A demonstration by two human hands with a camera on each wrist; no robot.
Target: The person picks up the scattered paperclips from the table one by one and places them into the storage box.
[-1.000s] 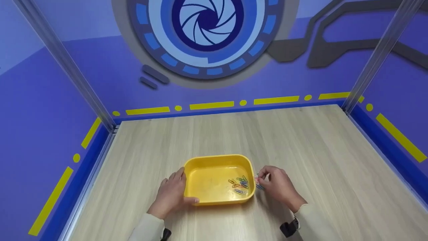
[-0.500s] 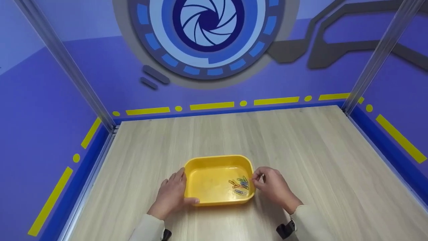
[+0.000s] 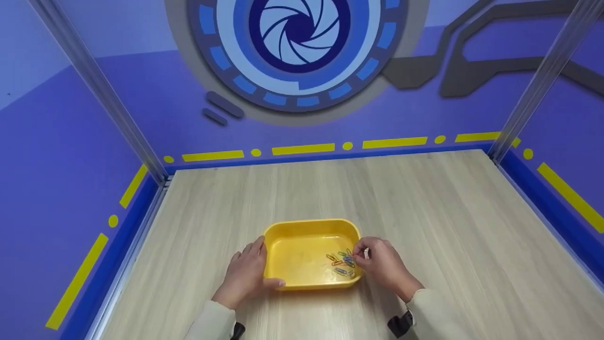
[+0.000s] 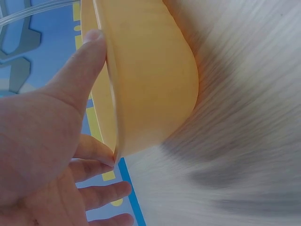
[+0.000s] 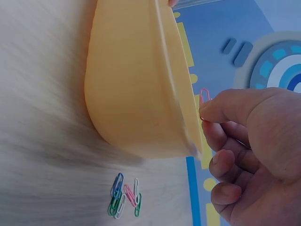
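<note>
A yellow plastic bin (image 3: 297,264) stands on the table in front of me. My left hand (image 3: 243,274) holds its left end, the thumb on the near rim and the index finger at the rim's far corner in the left wrist view. Several coloured paper clips (image 3: 340,271) lie in the bin's right part. Over the right rim, my right hand (image 3: 384,264) pinches a pink paper clip (image 5: 204,96) between thumb and index finger. Several more paper clips (image 5: 117,186) lie on the table beside the bin in the right wrist view; the head view hides them behind the right hand.
The wooden table (image 3: 217,203) is bounded by blue printed walls (image 3: 330,123) at the back and both sides. Metal posts (image 3: 533,80) stand at the back corners.
My right hand has moved left from the clips beside the bin to above its right rim, with a pink paper clip pinched. The left hand stays on the bin.
</note>
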